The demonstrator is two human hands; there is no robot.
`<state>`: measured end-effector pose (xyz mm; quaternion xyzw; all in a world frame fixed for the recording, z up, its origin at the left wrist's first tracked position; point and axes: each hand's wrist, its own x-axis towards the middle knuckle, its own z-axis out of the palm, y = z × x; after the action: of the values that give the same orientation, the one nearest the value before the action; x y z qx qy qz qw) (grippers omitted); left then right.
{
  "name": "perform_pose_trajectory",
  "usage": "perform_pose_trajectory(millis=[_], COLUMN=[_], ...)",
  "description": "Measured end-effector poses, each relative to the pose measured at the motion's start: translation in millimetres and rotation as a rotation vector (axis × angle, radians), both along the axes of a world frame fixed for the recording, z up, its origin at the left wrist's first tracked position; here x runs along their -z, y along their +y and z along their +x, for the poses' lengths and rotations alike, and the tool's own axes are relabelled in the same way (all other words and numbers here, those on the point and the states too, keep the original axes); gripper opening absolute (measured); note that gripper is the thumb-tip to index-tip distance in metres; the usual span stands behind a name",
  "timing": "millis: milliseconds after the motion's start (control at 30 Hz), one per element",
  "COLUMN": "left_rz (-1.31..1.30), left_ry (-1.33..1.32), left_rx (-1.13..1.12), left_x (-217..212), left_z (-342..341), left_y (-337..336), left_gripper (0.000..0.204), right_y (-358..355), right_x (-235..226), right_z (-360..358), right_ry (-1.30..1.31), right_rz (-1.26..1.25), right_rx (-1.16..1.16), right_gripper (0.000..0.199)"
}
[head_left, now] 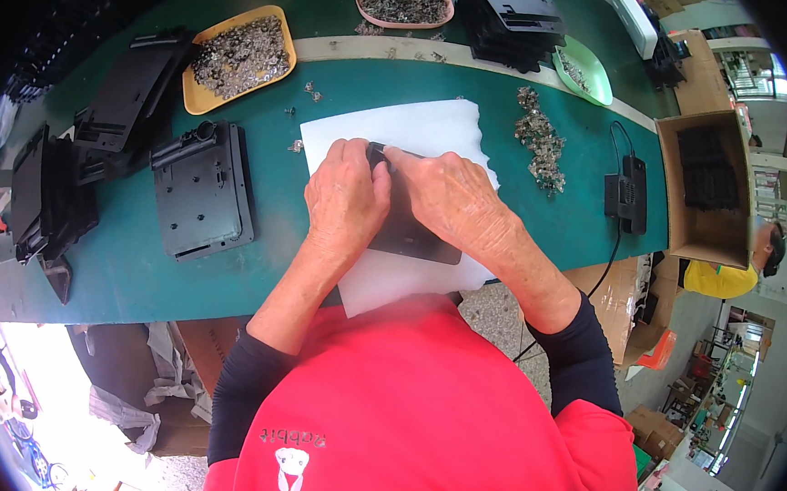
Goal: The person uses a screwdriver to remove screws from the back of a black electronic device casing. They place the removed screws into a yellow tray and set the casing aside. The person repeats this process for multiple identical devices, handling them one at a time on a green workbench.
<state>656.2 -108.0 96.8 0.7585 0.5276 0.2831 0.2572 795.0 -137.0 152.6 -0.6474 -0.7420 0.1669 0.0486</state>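
A flat black plate point(417, 236) lies on a white sheet point(421, 118) in front of me, largely covered by my hands. My left hand point(349, 197) has its fingers curled at the plate's far left part, closed on it. From the right, my right hand point(456, 200) closes on the same plate, its thumb and fingertips meeting the left hand's near a small dark part point(377, 149) at the far end. What exactly lies under the fingertips is hidden. To the left rests a black plate assembly point(201, 191) with a round bar along its far edge.
Small metal pieces fill a yellow tray point(289, 54), a pink tray point(359, 2) and a green tray point(598, 91). More lie in a loose pile point(539, 142). Black plates are stacked at left point(125, 99) and back point(509, 25). A corded black device point(632, 194) sits near a cardboard box point(705, 247).
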Motion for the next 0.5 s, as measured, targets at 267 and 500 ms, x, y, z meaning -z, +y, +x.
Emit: perform_pose_trajectory(millis=[267, 500], left_rz=[0.005, 0.021], left_ry=[0.012, -0.002], left_rx=[0.005, 0.024], left_x=[0.6, 0.4], left_z=[0.3, -0.8], left_y=[1.2, 1.2], left_gripper=[0.026, 0.024], right_y=[-5.1, -4.8], right_x=[-3.0, -1.2], right_z=[-13.4, -17.4], right_ry=[-0.021, -0.027], right_rz=[-0.029, 0.057], right_rx=[0.063, 0.03], right_gripper=[0.039, 0.027])
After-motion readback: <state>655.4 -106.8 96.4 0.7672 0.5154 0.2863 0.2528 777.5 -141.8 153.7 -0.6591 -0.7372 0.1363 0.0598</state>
